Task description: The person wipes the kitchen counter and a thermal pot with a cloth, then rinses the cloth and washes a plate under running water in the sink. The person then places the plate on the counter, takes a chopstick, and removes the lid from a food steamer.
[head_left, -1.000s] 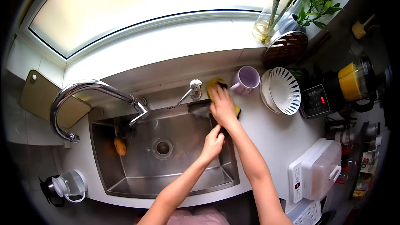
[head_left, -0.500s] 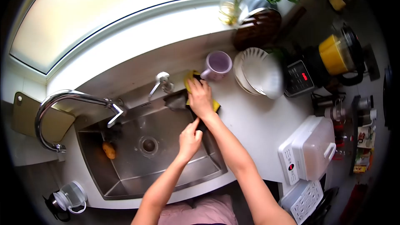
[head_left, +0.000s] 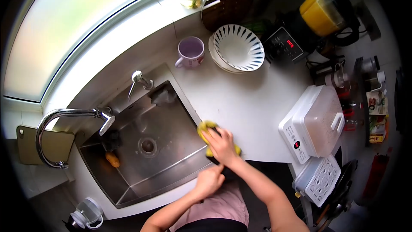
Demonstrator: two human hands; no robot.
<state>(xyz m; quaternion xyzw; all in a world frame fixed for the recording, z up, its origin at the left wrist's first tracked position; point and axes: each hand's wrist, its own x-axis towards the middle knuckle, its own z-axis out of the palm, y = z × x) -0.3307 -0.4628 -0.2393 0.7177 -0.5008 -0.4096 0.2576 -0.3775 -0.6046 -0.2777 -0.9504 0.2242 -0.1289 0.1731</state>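
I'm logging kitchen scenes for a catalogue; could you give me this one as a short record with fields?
Right hand: laid over a yellow cloth at the counter's front edge, beside the sink
Left hand: just below the right; grip unclear
In sink: orange-brown item, left side
Behind sink: curved faucet
Back of counter: purple mug, stacked bowls
Blender: yellow contents, lit red display

With my right hand (head_left: pixel 221 146) I held the yellow cloth (head_left: pixel 206 126) against the counter (head_left: pixel 240 103) beside the sink (head_left: pixel 169 124), my left hand (head_left: pixel 210 180) close to my right wrist.
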